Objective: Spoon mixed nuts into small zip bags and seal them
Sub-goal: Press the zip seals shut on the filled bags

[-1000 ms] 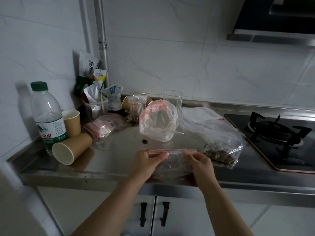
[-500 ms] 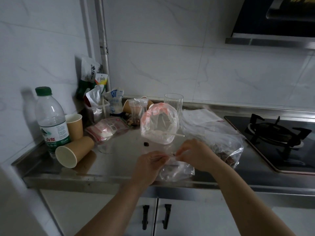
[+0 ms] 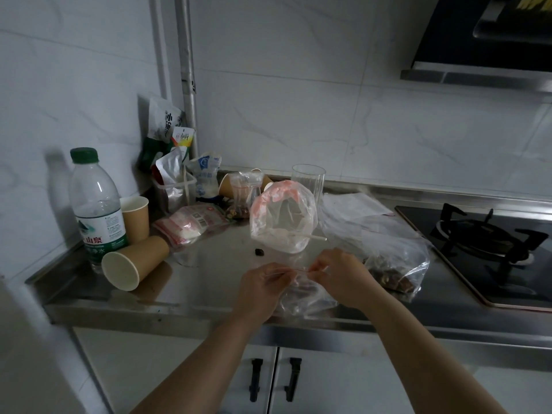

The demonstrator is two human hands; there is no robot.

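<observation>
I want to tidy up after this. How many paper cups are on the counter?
3, perhaps more hidden. One upright paper cup beside the water bottle, one tipped paper cup in front of it, one lying paper cup behind a small zip bag at the back.

I see my right hand (image 3: 340, 276), formerly at the far end of the small zip bag (image 3: 304, 294), now beside my left hand (image 3: 263, 282); both pinch its strip near the counter edge (image 3: 179, 312), bag bunched.
</observation>
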